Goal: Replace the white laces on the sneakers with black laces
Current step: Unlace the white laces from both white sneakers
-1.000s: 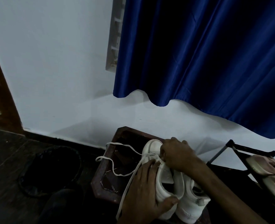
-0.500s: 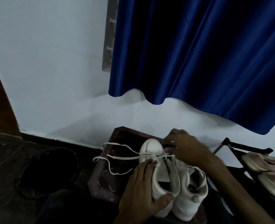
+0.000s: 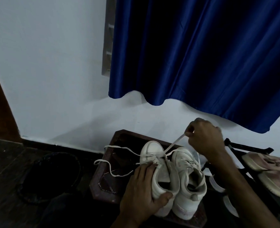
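Unlacing step: left hand (image 3: 140,191) clamps the sneaker (image 3: 154,163); right hand (image 3: 205,139) pinches the white lace (image 3: 173,145), pulling toward 1 o'clock. Next, free remaining eyelets.

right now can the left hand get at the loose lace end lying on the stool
Probably yes: the loose lace end lies uncovered just left of the left hand, but that hand would have to release the left sneaker.
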Available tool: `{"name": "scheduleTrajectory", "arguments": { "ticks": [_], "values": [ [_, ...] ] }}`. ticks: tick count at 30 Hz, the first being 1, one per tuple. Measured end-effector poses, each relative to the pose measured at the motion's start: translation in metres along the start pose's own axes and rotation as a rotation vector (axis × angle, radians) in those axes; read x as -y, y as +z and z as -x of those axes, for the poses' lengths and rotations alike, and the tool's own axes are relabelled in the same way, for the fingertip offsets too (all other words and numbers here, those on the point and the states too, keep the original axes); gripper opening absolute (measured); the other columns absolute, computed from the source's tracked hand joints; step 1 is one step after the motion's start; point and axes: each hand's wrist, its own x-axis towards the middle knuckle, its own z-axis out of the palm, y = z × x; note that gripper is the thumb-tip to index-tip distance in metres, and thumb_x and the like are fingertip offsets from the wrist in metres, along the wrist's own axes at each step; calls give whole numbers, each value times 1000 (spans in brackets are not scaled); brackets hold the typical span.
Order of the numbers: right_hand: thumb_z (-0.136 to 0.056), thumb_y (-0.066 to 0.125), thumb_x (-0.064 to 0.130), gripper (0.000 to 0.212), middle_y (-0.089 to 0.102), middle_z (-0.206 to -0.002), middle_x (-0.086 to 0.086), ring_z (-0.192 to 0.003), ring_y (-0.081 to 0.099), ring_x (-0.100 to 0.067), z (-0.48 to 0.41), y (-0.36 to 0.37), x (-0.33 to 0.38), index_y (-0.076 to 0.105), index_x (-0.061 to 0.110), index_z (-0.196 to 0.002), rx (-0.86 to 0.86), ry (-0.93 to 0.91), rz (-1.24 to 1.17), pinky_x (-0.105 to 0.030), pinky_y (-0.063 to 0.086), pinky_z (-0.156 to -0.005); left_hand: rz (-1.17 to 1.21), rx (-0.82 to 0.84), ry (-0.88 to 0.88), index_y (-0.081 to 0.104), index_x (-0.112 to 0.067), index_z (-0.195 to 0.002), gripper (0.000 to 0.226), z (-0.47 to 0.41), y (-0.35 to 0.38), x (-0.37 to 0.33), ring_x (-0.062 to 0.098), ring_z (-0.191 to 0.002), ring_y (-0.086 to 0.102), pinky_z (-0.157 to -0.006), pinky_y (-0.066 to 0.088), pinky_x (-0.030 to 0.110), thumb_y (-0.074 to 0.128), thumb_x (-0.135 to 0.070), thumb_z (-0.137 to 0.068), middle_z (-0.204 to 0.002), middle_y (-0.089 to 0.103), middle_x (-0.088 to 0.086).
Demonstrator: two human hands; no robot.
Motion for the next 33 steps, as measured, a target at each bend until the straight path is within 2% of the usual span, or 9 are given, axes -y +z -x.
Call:
{"name": "scheduleTrajectory", "arguments": {
  "ticks": [2, 6, 8, 10, 19, 24, 29, 31, 33],
  "values": [
    [-91, 61, 25, 13, 59, -111, 3, -102, 54, -15, 6, 8, 3, 66, 21, -102, 96, -64, 45, -44, 44, -96, -3, 10, -6, 44, -23, -139, 81, 1, 0, -1, 7, -131, 40, -103, 43, 31, 43, -79, -82, -140, 46, -8],
    [-91, 61, 33, 26, 53, -120, 3, -117, 47, -17, 14, 27, 32, 64, 26, -116, 292, -271, -137, -44, 44, -98, -8, 6, 6, 45, -19, -141, 81, 2, 0, 0, 10, -133, 41, -105, 42, 33, 44, -76, -84, -143, 46, -5],
    [-92, 58, 30, 25, 52, -121, 0, -118, 46, -19, 18, 40, 47, 65, 24, -115, 372, -335, 20, -44, 42, -97, -17, -6, 22, 47, -16, -141, 79, 2, 1, 1, 11, -133, 42, -106, 41, 34, 46, -73, -86, -143, 47, -4],
    [-93, 52, 21, 27, 53, -124, -4, -119, 47, -24, 20, 53, 55, 64, 18, -117, 364, -359, 189, -44, 41, -95, -21, -24, 34, 49, -15, -139, 78, 2, 1, 1, 12, -131, 44, -104, 42, 35, 46, -72, -86, -141, 49, -3],
    [-90, 53, 20, 24, 58, -118, -4, -115, 52, -23, 16, 56, 55, 63, 14, -111, 326, -316, 209, -43, 38, -95, -15, -35, 37, 51, -15, -137, 76, 2, 1, 1, 12, -128, 46, -104, 41, 30, 46, -71, -87, -139, 51, -3],
    [-88, 52, 22, 20, 60, -106, -1, -99, 58, -20, -4, 20, 22, 66, 16, -101, 137, -96, 157, -43, 43, -90, 7, -7, 22, 44, -24, -138, 72, 1, -1, 0, 8, -123, 47, -98, 45, 29, 46, -73, -85, -134, 51, -8],
    [-86, 57, 18, 13, 60, -99, -3, -82, 60, -20, -4, 26, 15, 65, 12, -93, 42, 65, 50, -38, 52, -78, 19, 15, -5, 41, -26, -138, 73, 0, -5, -3, 4, -121, 47, -95, 46, 26, 41, -76, -85, -133, 51, -11],
    [-87, 57, 15, 12, 60, -100, -6, -80, 59, -21, 0, 33, 20, 63, 10, -96, 73, 35, 15, -36, 54, -74, 15, 13, -9, 40, -26, -138, 73, -1, -3, -4, 5, -120, 47, -93, 48, 28, 40, -77, -84, -132, 51, -11],
    [-89, 54, 17, 16, 62, -106, -7, -89, 63, -23, 3, 37, 24, 62, 14, -102, 228, -47, 36, -36, 54, -78, 14, 22, -8, 36, -29, -140, 75, 0, -3, -3, 5, -120, 47, -93, 47, 27, 40, -77, -84, -132, 50, -12]
  ]
}}
